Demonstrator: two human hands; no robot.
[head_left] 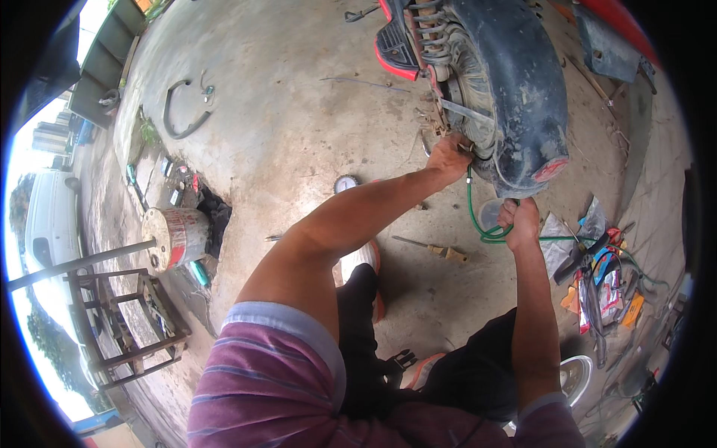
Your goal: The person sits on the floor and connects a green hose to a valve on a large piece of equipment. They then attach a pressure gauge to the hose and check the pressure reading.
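A scooter's rear wheel (468,89) stands ahead of me, under a dusty dark mudguard (532,97). My left hand (450,155) is closed at the wheel's lower side, around the upper end of a green hose (470,196). The exact fitting under those fingers is hidden. My right hand (521,219) is closed just below the mudguard's lower end, with the hose looping beside it. What this fist grips, if anything, I cannot make out. A round dial gauge (346,184) rests on the ground left of my forearm. A yellow-handled screwdriver (447,252) lies between my arms.
Tools, packets and dark rubber strips (590,287) are piled on the right. A wheel rim (576,377) is beside my right leg. On the left stand a worn drum (175,235) and a metal frame (138,317). A curved strip (173,112) lies on the concrete.
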